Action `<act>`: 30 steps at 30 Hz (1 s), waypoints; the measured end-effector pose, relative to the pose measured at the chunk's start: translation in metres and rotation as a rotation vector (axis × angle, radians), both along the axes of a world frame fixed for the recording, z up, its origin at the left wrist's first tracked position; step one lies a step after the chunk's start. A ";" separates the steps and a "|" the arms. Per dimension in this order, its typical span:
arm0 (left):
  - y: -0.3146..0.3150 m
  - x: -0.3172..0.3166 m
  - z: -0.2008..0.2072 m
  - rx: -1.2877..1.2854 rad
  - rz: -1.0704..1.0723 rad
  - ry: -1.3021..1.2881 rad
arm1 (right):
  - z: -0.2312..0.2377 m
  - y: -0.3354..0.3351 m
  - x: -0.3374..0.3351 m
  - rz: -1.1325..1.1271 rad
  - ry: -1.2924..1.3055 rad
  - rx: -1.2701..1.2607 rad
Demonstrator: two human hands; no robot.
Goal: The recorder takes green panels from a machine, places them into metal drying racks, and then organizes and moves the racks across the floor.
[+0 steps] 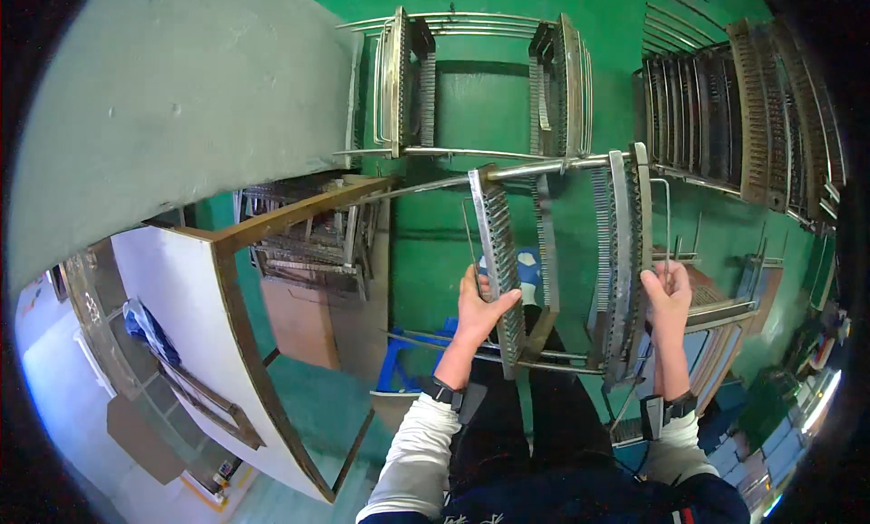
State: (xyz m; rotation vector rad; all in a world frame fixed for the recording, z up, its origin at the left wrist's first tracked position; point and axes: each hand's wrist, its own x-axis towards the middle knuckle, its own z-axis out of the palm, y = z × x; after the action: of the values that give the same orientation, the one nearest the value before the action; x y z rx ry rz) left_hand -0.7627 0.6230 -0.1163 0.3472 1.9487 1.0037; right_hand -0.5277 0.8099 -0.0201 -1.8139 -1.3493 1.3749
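Note:
Between my two hands is a metal slotted rack [619, 261], with toothed side bars joined by steel rods. My left hand [483, 314] closes round its left side, thumb over the toothed bar, fingers partly hidden behind. At the right side my right hand [669, 293] grips by the wire handle [668, 218], thumb against the outer bar. The rack is tilted and held in front of my legs. Just beyond it, a similar slotted rack [392, 89] rests across two long steel rods [471, 152].
More slotted racks [761, 107] are packed together at the far right. A grey wall panel [181, 98] and a white-topped table [195, 325] take up the left. Metal frames [313, 243] lie stacked beneath. Blue plastic [394, 365] sits near my left forearm, over the green floor [480, 107].

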 end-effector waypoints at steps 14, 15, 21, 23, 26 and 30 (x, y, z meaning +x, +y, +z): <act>0.109 0.028 0.059 0.028 -0.062 0.120 | 0.047 0.078 0.044 -0.171 0.022 0.000; 0.115 0.019 0.065 0.018 -0.100 0.179 | 0.047 0.078 0.041 -0.200 0.061 -0.012; 0.176 -0.032 0.090 0.070 -0.146 0.386 | 0.035 0.087 0.019 -0.240 0.194 0.008; 0.200 -0.050 0.093 0.107 -0.153 0.412 | 0.036 0.091 0.007 -0.233 0.182 0.033; 0.218 -0.068 0.088 0.069 -0.135 0.374 | 0.049 0.108 -0.019 -0.162 0.147 0.078; 0.238 -0.081 0.076 0.051 -0.063 0.245 | 0.052 0.154 -0.053 -0.089 -0.068 0.084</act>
State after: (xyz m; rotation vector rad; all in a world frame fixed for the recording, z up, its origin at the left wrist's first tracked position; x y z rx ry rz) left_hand -0.8439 0.8611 -0.0406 0.5796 2.1179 1.0096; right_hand -0.5805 0.9636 0.0315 -1.8568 -1.3234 1.2032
